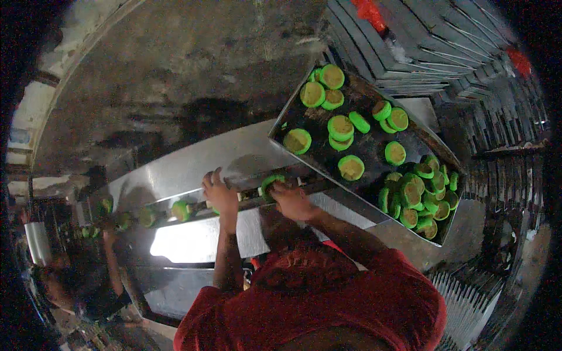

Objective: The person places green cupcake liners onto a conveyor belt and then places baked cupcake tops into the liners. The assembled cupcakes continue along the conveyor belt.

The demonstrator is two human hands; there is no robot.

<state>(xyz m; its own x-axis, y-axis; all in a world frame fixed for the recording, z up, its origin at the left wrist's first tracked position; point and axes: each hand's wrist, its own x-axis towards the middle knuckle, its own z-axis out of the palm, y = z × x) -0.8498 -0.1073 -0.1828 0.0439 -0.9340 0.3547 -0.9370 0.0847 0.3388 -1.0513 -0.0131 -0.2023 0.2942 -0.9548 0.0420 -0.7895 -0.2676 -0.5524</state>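
Gripping a green disc [271, 186] on the metal channel [193, 207], the right hand [293, 200] closes round it; the left hand [219, 192], fingers curled, rests at nine o'clock. Four more discs [181, 210] trail left.

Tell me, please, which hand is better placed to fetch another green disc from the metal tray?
Probably the right hand: it rests on a green disc on the narrow track, right beside the metal tray where the loose discs lie. The left hand sits farther along the track, away from the tray.
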